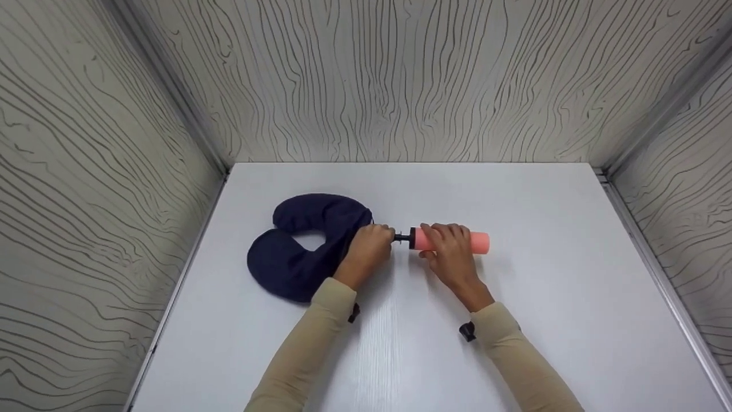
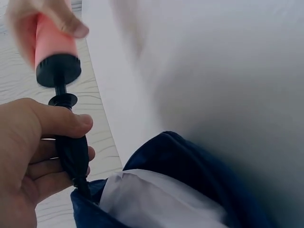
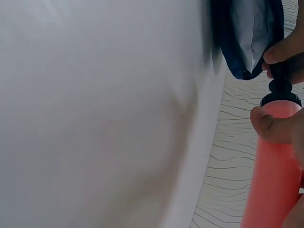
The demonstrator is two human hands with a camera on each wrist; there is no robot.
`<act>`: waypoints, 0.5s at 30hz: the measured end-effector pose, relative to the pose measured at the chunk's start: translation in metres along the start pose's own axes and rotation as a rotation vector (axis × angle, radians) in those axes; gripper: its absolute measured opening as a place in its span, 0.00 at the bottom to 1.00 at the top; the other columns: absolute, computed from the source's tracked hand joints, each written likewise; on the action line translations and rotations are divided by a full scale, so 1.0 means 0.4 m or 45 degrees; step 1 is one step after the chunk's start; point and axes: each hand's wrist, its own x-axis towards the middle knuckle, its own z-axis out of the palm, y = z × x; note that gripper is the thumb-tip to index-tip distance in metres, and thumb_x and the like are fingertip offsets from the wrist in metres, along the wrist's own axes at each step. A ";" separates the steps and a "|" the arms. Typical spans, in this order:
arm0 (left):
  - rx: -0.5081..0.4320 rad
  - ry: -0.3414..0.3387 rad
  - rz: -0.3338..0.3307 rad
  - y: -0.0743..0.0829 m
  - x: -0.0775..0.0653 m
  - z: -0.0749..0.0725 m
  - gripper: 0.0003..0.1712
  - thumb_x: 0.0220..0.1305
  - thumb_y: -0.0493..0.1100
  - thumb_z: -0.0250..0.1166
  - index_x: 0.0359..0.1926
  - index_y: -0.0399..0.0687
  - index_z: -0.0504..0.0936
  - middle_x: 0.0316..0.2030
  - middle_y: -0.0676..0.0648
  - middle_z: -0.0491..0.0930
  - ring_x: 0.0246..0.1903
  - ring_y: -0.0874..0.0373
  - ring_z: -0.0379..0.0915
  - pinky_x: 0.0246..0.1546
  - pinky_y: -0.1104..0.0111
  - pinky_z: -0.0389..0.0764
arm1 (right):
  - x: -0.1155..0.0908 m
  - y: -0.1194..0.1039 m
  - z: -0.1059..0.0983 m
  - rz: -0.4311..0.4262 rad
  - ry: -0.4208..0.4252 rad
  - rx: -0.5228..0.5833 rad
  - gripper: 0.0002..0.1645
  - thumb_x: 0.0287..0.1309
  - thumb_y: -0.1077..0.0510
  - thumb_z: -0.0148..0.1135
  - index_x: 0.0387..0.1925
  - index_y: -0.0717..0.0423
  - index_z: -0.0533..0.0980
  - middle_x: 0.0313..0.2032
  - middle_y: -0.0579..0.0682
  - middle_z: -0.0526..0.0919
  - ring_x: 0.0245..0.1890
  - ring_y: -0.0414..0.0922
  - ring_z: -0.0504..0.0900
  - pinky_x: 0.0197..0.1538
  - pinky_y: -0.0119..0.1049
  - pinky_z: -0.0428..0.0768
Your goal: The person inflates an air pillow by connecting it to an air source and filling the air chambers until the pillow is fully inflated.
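A dark blue U-shaped neck pillow (image 1: 303, 252) lies on the left part of the white table. At its right edge my left hand (image 1: 370, 247) grips the black nozzle end (image 2: 71, 152) of a hand pump. In the left wrist view, the nozzle tip goes in at the pillow's cover opening, where white inner lining (image 2: 152, 199) shows; the exact joint is hidden. My right hand (image 1: 453, 254) holds the pump's pink barrel (image 1: 480, 242), fingers wrapped over it. Between the hands a short black rod (image 1: 403, 237) shows. The pump lies roughly level, pointing left toward the pillow.
The white table (image 1: 543, 229) meets a wood-grain patterned back wall (image 1: 400, 86). Similar panels stand at left (image 1: 86, 200) and right (image 1: 686, 149), with metal rails along the table's sides. A small black device sits at each wrist.
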 end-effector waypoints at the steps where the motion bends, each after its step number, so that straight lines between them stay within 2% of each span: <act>1: -0.001 0.006 0.003 0.004 0.001 0.000 0.03 0.59 0.33 0.72 0.33 0.44 0.89 0.30 0.47 0.89 0.31 0.51 0.88 0.36 0.61 0.87 | 0.002 -0.004 0.001 -0.008 -0.006 0.000 0.41 0.42 0.61 0.89 0.61 0.55 0.83 0.49 0.59 0.89 0.50 0.60 0.83 0.59 0.59 0.77; 8: -0.076 0.023 0.027 0.001 -0.012 0.000 0.05 0.60 0.33 0.72 0.37 0.45 0.90 0.32 0.48 0.89 0.31 0.51 0.88 0.35 0.60 0.88 | -0.012 0.007 -0.010 -0.017 -0.073 0.035 0.41 0.45 0.58 0.88 0.63 0.53 0.82 0.51 0.59 0.88 0.52 0.60 0.83 0.60 0.59 0.79; 15: -0.150 0.037 0.017 -0.045 -0.026 -0.012 0.06 0.63 0.33 0.72 0.40 0.46 0.90 0.35 0.49 0.91 0.34 0.50 0.89 0.34 0.59 0.89 | -0.036 0.051 -0.040 0.049 -0.099 0.076 0.41 0.47 0.58 0.87 0.65 0.52 0.81 0.54 0.59 0.88 0.55 0.60 0.84 0.64 0.59 0.78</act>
